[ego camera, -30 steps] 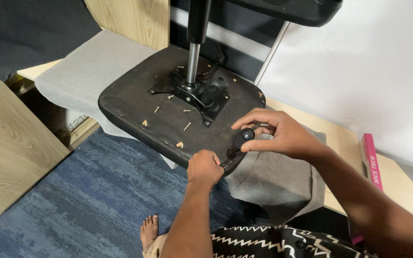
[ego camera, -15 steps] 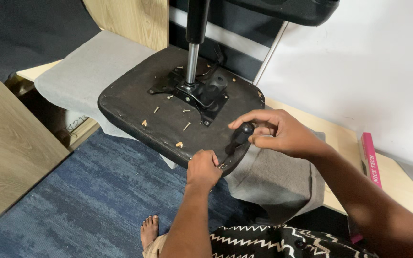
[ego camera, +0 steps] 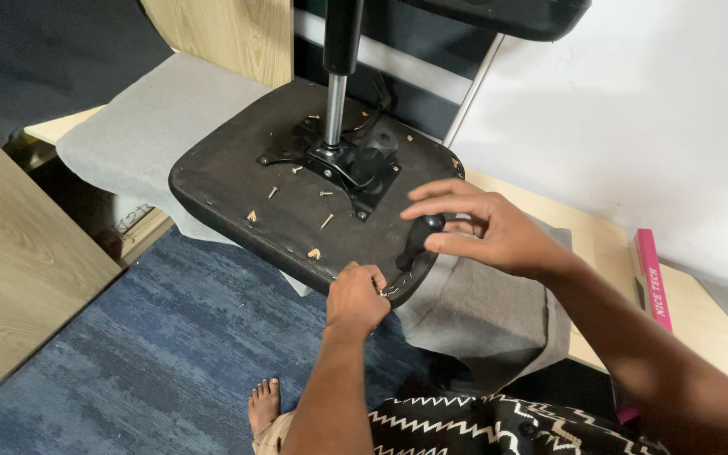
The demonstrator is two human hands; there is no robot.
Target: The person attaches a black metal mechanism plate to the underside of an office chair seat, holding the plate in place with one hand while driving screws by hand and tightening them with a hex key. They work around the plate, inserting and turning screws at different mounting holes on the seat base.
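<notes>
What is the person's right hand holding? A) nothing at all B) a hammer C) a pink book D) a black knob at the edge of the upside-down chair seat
D: the right hand has its fingers around a black knob at the rim of the dark chair seat, while the left hand presses on the seat's near edge.

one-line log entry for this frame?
left hand: gripping seat base edge | right hand: on black knob | loose screws on base
</notes>
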